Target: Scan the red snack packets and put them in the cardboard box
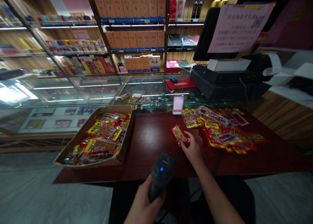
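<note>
My left hand (146, 198) is wrapped round the handle of a dark barcode scanner (162, 170), whose blue light is lit, at the table's front edge. Between the fingers of my right hand (193, 149) is a small red and yellow snack packet (179, 134), tilted just above or on the tabletop; I cannot tell which. Right of that hand lies a loose pile of snack packets (225, 132) in red and yellow wrappers. At the left, an open cardboard box (124, 149) holds several similar packets (102, 149).
The dark red wooden table (144, 129) meets a glass display counter (97, 90). A monitor (205, 35) with a pink paper sign stands on a black cash drawer (207, 87) at the back right. A blue mouse (173, 80) rests on a red mat (184, 83). A white card (178, 105) stands upright behind.
</note>
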Action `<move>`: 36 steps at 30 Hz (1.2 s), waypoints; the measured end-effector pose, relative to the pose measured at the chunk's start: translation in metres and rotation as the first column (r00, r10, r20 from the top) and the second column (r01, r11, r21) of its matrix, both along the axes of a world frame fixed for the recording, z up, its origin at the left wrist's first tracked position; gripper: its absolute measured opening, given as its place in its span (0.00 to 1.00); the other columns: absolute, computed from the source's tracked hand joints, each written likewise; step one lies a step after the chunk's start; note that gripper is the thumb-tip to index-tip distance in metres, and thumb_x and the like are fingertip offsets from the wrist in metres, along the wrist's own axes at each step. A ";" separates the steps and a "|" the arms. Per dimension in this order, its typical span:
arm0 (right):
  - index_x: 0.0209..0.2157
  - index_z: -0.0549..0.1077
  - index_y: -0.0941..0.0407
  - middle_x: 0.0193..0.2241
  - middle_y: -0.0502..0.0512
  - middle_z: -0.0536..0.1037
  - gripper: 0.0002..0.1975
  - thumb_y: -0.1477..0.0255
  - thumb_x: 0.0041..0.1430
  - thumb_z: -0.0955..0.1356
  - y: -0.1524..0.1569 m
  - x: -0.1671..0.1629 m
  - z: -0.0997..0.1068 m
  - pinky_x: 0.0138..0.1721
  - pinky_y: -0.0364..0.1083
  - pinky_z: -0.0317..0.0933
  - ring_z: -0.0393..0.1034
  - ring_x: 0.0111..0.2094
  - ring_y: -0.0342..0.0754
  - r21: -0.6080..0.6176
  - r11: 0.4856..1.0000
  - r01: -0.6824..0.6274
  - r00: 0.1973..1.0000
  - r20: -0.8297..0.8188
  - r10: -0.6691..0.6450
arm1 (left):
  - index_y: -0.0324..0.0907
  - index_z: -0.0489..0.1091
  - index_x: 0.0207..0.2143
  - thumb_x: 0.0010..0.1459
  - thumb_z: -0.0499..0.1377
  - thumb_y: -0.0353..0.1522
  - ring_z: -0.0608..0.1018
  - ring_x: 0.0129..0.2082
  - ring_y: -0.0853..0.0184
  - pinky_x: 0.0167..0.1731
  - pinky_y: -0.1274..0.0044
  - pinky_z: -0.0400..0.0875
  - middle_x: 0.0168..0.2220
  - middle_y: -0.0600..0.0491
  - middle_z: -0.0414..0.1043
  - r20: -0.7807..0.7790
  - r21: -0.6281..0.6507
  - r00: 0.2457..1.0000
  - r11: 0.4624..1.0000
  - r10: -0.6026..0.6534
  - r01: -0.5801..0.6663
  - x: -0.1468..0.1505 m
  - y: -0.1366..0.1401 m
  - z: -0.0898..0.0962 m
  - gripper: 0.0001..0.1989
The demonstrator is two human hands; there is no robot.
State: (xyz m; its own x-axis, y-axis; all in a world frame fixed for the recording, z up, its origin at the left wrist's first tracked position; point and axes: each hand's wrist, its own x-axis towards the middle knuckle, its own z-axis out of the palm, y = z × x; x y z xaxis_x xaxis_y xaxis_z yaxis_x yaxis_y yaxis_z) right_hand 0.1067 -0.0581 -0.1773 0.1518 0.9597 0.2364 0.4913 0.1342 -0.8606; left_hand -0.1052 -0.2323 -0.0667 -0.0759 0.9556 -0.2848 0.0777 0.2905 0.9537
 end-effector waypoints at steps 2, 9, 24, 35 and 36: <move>0.60 0.71 0.54 0.49 0.61 0.84 0.28 0.63 0.58 0.70 0.000 0.000 0.000 0.50 0.56 0.74 0.82 0.46 0.57 0.002 1.000 -0.013 1.000 -0.020 0.013 | 0.39 0.82 0.41 0.52 0.66 0.30 0.78 0.34 0.60 0.39 0.76 0.73 0.32 0.52 0.81 -0.027 0.086 0.999 0.996 -0.033 0.035 0.002 0.002 0.002 0.13; 0.60 0.70 0.54 0.51 0.63 0.83 0.28 0.65 0.58 0.73 0.001 0.001 -0.010 0.51 0.56 0.74 0.82 0.46 0.54 0.119 0.989 -0.091 0.964 -0.240 0.117 | 0.39 0.79 0.39 0.53 0.68 0.34 0.67 0.22 0.70 0.23 0.81 0.65 0.24 0.59 0.69 0.026 -0.062 0.998 0.996 -0.055 0.057 0.005 -0.002 -0.005 0.12; 0.57 0.74 0.53 0.46 0.61 0.85 0.30 0.66 0.52 0.77 -0.002 -0.003 -0.004 0.49 0.56 0.75 0.82 0.42 0.54 0.116 0.992 -0.044 0.930 -0.357 0.083 | 0.40 0.73 0.39 0.53 0.68 0.41 0.62 0.16 0.74 0.16 0.81 0.59 0.22 0.61 0.66 0.148 -0.081 0.988 0.995 -0.053 0.065 0.013 0.012 -0.029 0.17; 0.62 0.67 0.54 0.52 0.64 0.83 0.32 0.65 0.57 0.75 0.001 -0.002 -0.015 0.48 0.56 0.77 0.84 0.44 0.55 0.066 0.989 -0.134 0.919 -0.364 0.148 | 0.40 0.70 0.39 0.53 0.67 0.40 0.61 0.13 0.76 0.12 0.83 0.56 0.19 0.65 0.62 0.266 -0.044 0.961 0.994 -0.081 0.096 0.027 0.031 -0.029 0.16; 0.61 0.67 0.54 0.52 0.65 0.83 0.32 0.65 0.57 0.74 0.001 -0.002 -0.014 0.47 0.56 0.77 0.84 0.43 0.55 0.063 0.990 -0.128 0.926 -0.350 0.142 | 0.41 0.70 0.38 0.53 0.67 0.40 0.61 0.12 0.76 0.11 0.83 0.56 0.19 0.65 0.62 0.278 -0.044 0.958 0.995 -0.071 0.087 0.029 0.035 -0.031 0.16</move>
